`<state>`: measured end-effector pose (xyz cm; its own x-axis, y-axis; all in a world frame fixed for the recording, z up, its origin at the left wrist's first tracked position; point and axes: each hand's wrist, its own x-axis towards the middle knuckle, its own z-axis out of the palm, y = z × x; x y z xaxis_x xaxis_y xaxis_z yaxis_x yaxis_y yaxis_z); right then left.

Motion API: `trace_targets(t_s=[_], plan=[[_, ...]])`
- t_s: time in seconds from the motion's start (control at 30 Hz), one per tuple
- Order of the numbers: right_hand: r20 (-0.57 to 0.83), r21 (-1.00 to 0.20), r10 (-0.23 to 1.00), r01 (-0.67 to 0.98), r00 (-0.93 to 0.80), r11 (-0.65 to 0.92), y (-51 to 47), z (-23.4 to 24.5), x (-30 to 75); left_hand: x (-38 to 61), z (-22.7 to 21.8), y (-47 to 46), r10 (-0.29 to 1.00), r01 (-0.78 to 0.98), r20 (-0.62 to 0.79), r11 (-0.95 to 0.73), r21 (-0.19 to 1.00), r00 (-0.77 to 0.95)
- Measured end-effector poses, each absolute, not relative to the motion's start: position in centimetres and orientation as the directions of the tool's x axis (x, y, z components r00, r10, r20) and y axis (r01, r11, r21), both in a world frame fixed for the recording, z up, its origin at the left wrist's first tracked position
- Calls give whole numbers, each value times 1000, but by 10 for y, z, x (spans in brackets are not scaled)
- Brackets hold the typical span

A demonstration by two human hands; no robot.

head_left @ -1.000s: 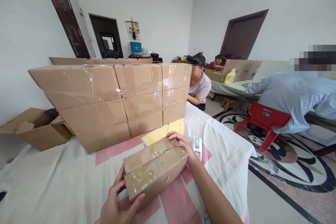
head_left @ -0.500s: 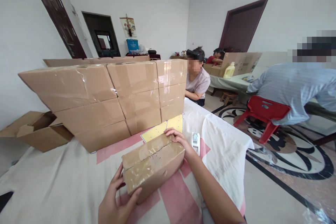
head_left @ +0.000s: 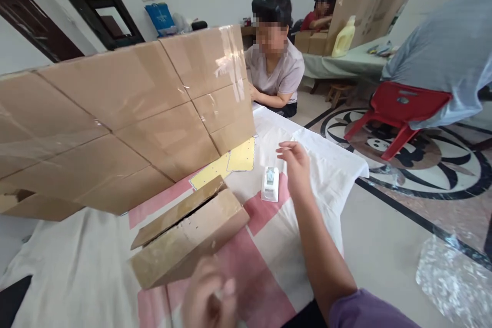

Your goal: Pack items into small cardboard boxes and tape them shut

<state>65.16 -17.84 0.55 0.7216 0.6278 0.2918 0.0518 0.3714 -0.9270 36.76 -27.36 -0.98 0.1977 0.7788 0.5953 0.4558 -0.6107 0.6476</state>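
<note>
A small cardboard box point(head_left: 192, 236) lies on the cloth-covered table in front of me, with a narrow gap along its top flaps. My left hand point(head_left: 211, 292) is off the box, close to its near side; motion smears its fingers, so what they hold, if anything, is unclear. Over the cloth to the right, my right hand point(head_left: 296, 166) is raised with fingers loosely bent and nothing in them. Just left of that hand sits a small white object point(head_left: 270, 192) with a shiny pale-green piece on top, perhaps a tape dispenser.
A wall of taped cardboard boxes point(head_left: 149, 97) stands along the table's far left. Yellow patterned sheets point(head_left: 241, 155) lie at its foot. One person point(head_left: 279, 69) sits beyond it; another is on a red chair point(head_left: 411, 105). Clear plastic point(head_left: 453, 277) lies on the floor.
Both hands have let go of the small box, which now lies further left with its top gap wider. My right hand has moved right and up. The view has shifted down and closer.
</note>
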Motion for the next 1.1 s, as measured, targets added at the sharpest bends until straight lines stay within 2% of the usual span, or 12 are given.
trace_targets(t_s=[0.07,0.13,0.27,0.37,0.47,0.57,0.63,0.8,1.1], plan=[[195,-955,651,-10,734,297,-186,2,683,417,-9,-261,758,462,407,-640,614,509],[90,-978,686,-68,722,199,-185,-9,702,459,-8,-244,708,541,186,-658,523,681],[-29,-993,789,-109,614,49,-169,-36,703,508,-10,-211,717,689,-32,-655,310,696],[-68,-998,838,-28,541,-63,-159,-46,697,522,-10,-200,755,766,-146,-609,208,640],[-76,-985,880,102,470,-140,-159,-46,695,527,-9,-197,763,774,-156,-590,228,628],[-48,-983,894,137,445,-121,-162,-44,695,528,-12,-196,806,782,-59,-550,293,589],[-37,-983,895,147,445,-113,-163,-44,694,528,-15,-195,818,794,-40,-542,276,573],[-39,-974,894,182,447,-134,-162,-46,692,526,-17,-193,787,790,-97,-592,158,610],[-25,-961,893,235,450,-146,-159,-50,692,528,-15,-196,796,815,-181,-549,185,577]])
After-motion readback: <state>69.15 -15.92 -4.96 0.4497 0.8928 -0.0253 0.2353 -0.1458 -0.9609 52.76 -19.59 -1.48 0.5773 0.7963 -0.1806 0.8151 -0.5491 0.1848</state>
